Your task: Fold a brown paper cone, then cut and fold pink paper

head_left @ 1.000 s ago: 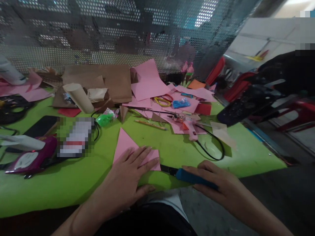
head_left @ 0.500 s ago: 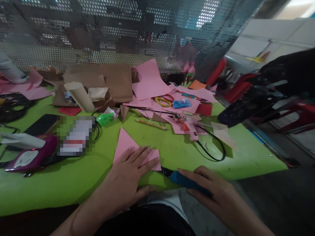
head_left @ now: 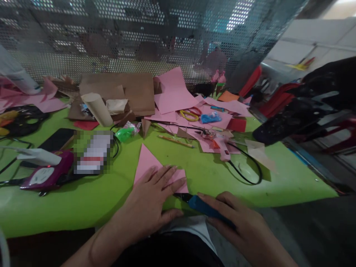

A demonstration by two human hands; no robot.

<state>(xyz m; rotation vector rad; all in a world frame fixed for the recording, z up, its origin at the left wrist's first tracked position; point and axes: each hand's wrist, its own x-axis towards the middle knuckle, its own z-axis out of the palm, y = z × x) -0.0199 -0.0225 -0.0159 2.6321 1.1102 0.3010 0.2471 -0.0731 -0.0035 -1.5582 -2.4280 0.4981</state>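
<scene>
My left hand (head_left: pixel 158 193) lies flat with its fingers stretched out, pressing a pink sheet of paper (head_left: pixel 146 163) on the green table (head_left: pixel 105 207). The sheet has a pointed corner at the far left, and part of it is hidden under the fingers. My right hand (head_left: pixel 236 218) is wrapped around the blue handle of a utility knife (head_left: pixel 201 205). Its dark blade points left, by the near edge of the paper and just below my left fingers. I cannot tell whether the blade lies under the sheet or beside it.
A pink glue gun (head_left: pixel 224 150) with a black cord lies to the right. Beyond are a pencil (head_left: pixel 176 141), a green plastic bag (head_left: pixel 125 134), a cardboard tube (head_left: pixel 98 109) and pink paper scraps (head_left: pixel 175 91). A purple power strip (head_left: pixel 50 172) and a blurred-out phone (head_left: pixel 93 152) stand left.
The knife has moved left, its blade shifting from the paper's right corner along the near edge. My left hand stays on the paper. The view has turned slightly left.
</scene>
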